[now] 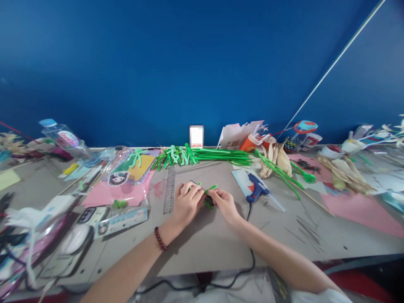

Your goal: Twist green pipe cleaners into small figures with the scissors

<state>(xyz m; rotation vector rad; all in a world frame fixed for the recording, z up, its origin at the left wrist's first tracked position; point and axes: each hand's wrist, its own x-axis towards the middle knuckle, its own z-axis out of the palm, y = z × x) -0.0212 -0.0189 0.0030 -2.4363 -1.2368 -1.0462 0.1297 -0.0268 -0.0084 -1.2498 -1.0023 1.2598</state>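
Observation:
My left hand point(187, 203) and my right hand point(223, 203) meet over the grey table point(208, 240), both with fingers curled round a bent green pipe cleaner point(208, 192). Its ends stick up between my fingertips. A dark small object lies under my right fingers, too hidden to name. A red bead bracelet point(160, 239) sits on my left wrist. A steel ruler point(170, 189) lies just left of my left hand.
A pile of green pipe cleaners point(208, 155) lies behind my hands. A blue glue gun point(256, 187) rests to the right, its black cord running to the table's front edge. Pink paper and craft packets point(123, 185) lie left; dried husks point(274, 162) and cups stand at the back right.

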